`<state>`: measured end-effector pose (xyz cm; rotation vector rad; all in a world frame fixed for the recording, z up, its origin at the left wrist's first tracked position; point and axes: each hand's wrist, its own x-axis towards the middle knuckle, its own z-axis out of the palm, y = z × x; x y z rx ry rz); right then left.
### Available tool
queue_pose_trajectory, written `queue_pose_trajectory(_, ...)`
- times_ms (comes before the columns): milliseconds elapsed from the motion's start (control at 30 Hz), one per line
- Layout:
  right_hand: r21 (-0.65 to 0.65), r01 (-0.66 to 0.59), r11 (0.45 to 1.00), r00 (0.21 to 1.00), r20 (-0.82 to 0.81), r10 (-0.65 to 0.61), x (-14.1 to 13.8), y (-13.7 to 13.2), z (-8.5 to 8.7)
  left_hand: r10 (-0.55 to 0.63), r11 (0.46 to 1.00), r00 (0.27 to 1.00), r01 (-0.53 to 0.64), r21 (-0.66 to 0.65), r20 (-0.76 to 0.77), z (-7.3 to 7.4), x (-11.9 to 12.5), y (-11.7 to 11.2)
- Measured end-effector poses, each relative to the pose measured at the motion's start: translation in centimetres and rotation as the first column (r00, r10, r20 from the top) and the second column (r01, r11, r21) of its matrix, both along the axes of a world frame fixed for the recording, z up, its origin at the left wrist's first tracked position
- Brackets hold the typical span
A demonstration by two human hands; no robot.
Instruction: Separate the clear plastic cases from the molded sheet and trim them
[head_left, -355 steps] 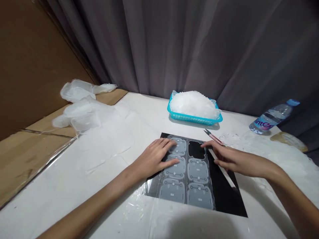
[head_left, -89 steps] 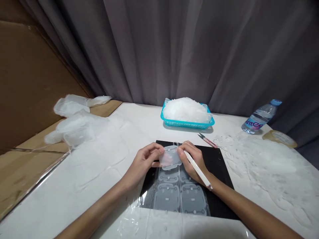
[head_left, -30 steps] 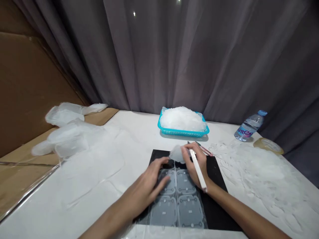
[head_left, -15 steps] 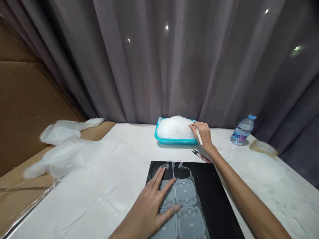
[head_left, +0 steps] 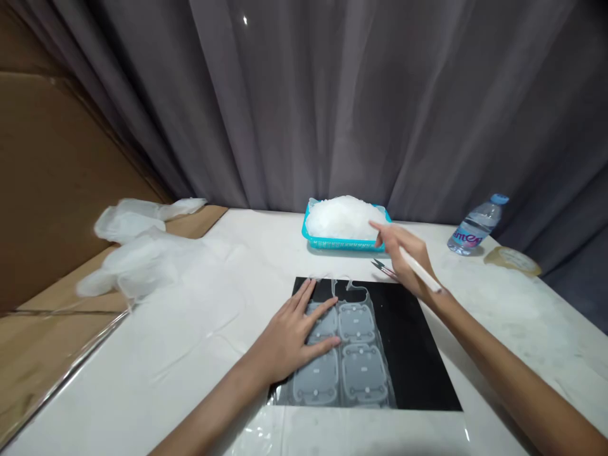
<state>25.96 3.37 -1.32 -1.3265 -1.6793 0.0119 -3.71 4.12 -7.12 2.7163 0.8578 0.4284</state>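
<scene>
My left hand (head_left: 295, 335) lies flat with fingers spread on a clear molded plastic sheet (head_left: 363, 373). The sheet has several rounded rectangular sections and cut-out gaps at its far end. Beneath it is a black mat (head_left: 418, 354). A slim white pen-like stick (head_left: 418, 269) is held in my right hand (head_left: 403, 253), its back end pointing toward my wrist and its front end hidden by my fingers. My right index finger points toward the white heap (head_left: 346, 218) in a blue basket (head_left: 339, 243). Small dark-bladed snips (head_left: 384, 268) lie on the table left of this hand.
A water bottle (head_left: 477, 225) and a roll of clear tape (head_left: 513, 261) stand at the back right. Translucent plastic pieces (head_left: 142, 253) are heaped at left, near cardboard (head_left: 57, 190). A grey curtain (head_left: 304, 107) hangs behind the white table (head_left: 228, 367).
My view has tilted down, showing the mat's near edge. My right hand has drawn back from the basket's right side with the white stick, its index finger now extended. My left hand stays on the sheet.
</scene>
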Motion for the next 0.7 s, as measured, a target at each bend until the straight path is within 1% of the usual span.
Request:
queue_pose_trajectory(33,-0.087,-0.116,0.989,0.993,-0.011,0.116,-0.4,-1.7,-0.5,-0.008,1.0,1.0,0.008,-0.01,0.001,0.1,0.0,0.2)
queue_pose_trajectory(67,-0.215,-0.202,0.956,0.979,-0.03,0.201,-0.6,-3.4,-1.1,-0.018,1.0,1.0,0.017,-0.023,-0.002,0.2,0.0,0.4)
queue_pose_trajectory(100,-0.334,-0.261,0.906,0.965,-0.065,0.255,-0.8,-5.0,-1.9,-0.025,0.999,1.0,0.025,-0.038,-0.011,0.2,-0.1,0.7)
queue_pose_trajectory(133,-0.435,-0.293,0.851,0.955,-0.099,0.279,-0.8,-6.4,-2.6,-0.03,0.998,0.999,0.029,-0.051,-0.025,0.3,-0.1,0.9)
queue_pose_trajectory(167,-0.507,-0.292,0.811,0.955,-0.115,0.272,-0.8,-7.6,-3.3,-0.032,0.998,0.999,0.029,-0.061,-0.043,0.4,-0.1,1.0)
queue_pose_trajectory(233,-0.588,-0.254,0.768,0.967,-0.142,0.211,-0.6,-9.2,-4.4,-0.024,0.998,0.997,0.019,-0.064,-0.071,0.6,-0.1,1.2)
queue_pose_trajectory(300,-0.613,-0.227,0.757,0.973,-0.168,0.156,-0.5,-9.8,-4.9,-0.019,0.999,0.998,0.016,-0.05,-0.056,0.9,0.2,0.8)
queue_pose_trajectory(367,-0.613,-0.245,0.751,0.968,-0.197,0.155,-0.6,-9.9,-4.8,-0.029,0.998,1.0,0.029,-0.056,0.0,1.3,0.9,-0.1)
queue_pose_trajectory(433,-0.612,-0.287,0.737,0.957,-0.224,0.186,-0.8,-9.8,-4.6,-0.04,0.994,0.998,0.045,-0.094,0.056,1.5,1.9,-1.4)
queue_pose_trajectory(500,-0.601,-0.336,0.725,0.94,-0.257,0.222,-1.1,-9.8,-4.5,-0.057,0.99,0.996,0.065,-0.127,0.067,1.6,2.9,-2.6)
queue_pose_trajectory(600,-0.529,-0.406,0.745,0.911,-0.296,0.287,-1.4,-9.9,-4.8,-0.055,0.986,0.998,0.058,-0.155,0.026,1.4,3.9,-3.6)
queue_pose_trajectory(700,-0.483,-0.44,0.757,0.895,-0.308,0.323,-1.6,-9.7,-5.1,-0.043,0.984,0.999,0.042,-0.173,-0.003,1.0,4.0,-3.6)
